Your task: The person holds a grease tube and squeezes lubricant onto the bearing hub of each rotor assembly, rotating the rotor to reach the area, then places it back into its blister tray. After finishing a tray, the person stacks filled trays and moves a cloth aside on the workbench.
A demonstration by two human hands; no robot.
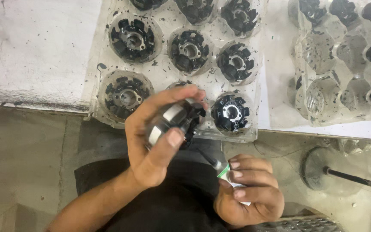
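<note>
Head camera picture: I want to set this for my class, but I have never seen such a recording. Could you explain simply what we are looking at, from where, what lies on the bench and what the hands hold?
The one picture comes from a camera worn on a person's head, looking down at their own two bare hands; there is no machine. The left hand grips a round metal part, silvery outside with black pieces inside. The right hand holds a small bottle whose thin dark nozzle points up towards that part. On the white bench lies a clear plastic tray, its round pockets filled with similar black-and-silver parts. A second clear tray to the right is partly filled. Below is a dark round stand base.
</note>
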